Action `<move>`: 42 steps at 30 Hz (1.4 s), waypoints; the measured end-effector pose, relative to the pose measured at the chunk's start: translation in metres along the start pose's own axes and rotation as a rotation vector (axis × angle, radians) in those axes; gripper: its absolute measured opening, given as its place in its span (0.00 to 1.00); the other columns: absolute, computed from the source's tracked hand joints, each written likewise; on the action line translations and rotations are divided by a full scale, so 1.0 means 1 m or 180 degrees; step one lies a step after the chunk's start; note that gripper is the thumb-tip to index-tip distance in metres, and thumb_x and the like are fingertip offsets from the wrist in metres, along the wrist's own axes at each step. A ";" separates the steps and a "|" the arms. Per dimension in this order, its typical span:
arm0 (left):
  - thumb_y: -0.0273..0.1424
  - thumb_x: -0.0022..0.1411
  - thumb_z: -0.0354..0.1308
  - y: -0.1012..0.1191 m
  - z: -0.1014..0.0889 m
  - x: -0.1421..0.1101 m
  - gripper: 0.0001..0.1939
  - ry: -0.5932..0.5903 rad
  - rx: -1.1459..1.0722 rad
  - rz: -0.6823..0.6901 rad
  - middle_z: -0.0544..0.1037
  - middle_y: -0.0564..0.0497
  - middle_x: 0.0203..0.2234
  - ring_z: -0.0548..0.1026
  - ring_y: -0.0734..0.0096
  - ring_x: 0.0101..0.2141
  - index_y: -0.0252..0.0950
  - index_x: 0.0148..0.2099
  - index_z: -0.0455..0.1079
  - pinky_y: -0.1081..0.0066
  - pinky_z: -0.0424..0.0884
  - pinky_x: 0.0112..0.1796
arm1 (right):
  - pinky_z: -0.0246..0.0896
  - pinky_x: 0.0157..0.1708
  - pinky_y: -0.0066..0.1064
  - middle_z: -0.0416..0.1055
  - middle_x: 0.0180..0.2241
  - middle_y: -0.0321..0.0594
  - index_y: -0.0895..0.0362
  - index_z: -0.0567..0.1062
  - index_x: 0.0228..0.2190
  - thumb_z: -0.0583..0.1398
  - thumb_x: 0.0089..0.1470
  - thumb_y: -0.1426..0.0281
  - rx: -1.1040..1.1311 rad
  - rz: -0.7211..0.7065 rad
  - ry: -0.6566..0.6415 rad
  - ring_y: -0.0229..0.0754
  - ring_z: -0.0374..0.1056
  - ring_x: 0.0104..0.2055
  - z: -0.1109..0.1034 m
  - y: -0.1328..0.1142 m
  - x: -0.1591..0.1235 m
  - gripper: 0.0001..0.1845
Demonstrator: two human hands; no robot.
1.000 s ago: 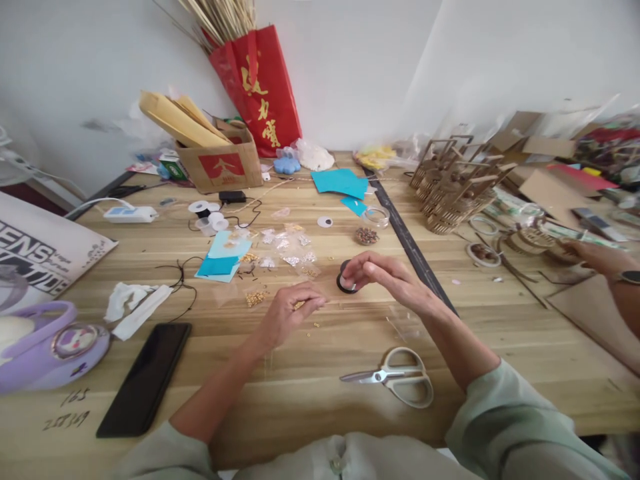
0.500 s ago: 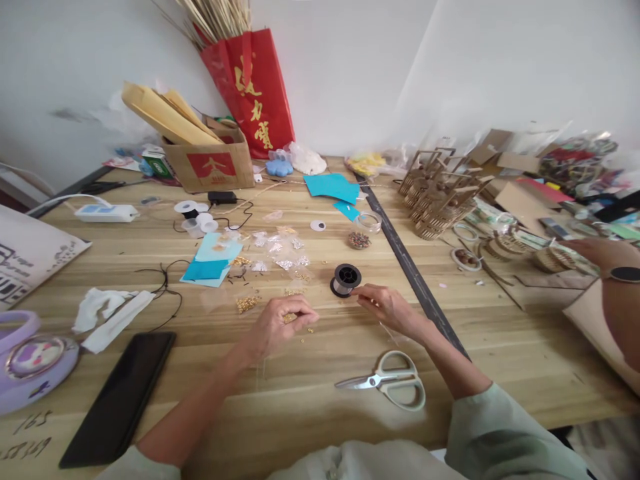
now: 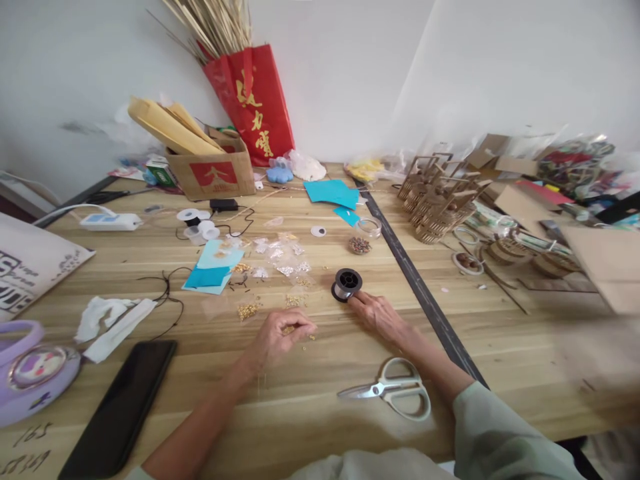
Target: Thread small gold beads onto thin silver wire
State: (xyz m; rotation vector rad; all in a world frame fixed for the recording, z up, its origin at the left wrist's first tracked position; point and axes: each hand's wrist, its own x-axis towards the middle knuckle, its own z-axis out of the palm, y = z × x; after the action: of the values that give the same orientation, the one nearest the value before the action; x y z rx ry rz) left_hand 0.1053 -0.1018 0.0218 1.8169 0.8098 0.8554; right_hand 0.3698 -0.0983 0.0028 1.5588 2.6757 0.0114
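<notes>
My left hand is closed in a pinch over the wood, and whatever its fingertips hold is too small to make out. Gold shows in the gap between thumb and forefinger. A few loose gold beads lie by the fingertips, and a heap of gold beads sits beyond the wrist. To the right, my right hand has its fingers closed at the near right side of a black spool of thin pale thread, which stands on the table. Scissors with pale handles lie nearer me, blades apart.
Small bags of silver beads, blue sheets and a bowl of brown beads lie farther back. A black phone is at left. A dark strip crosses the table; woven baskets and cardboard crowd the right.
My right hand has moved in against the spool, its fingers now lower on its side. Another person's arm with a watch has left the right edge. My left hand stays nearly in place.
</notes>
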 end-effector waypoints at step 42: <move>0.36 0.59 0.57 -0.010 0.004 0.010 0.12 0.0381 -0.0151 -0.0382 0.73 0.50 0.25 0.70 0.72 0.28 0.33 0.29 0.73 0.74 0.66 0.31 | 0.53 0.28 0.31 0.72 0.36 0.50 0.60 0.66 0.41 0.47 0.57 0.81 -0.0366 0.0266 0.0024 0.45 0.68 0.35 -0.012 -0.002 0.032 0.13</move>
State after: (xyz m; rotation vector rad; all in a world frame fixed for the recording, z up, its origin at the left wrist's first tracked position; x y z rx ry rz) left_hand 0.1127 -0.0921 0.0137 1.6705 0.9570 0.9041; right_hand 0.3518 -0.0711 0.0133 1.6367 2.5629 0.1714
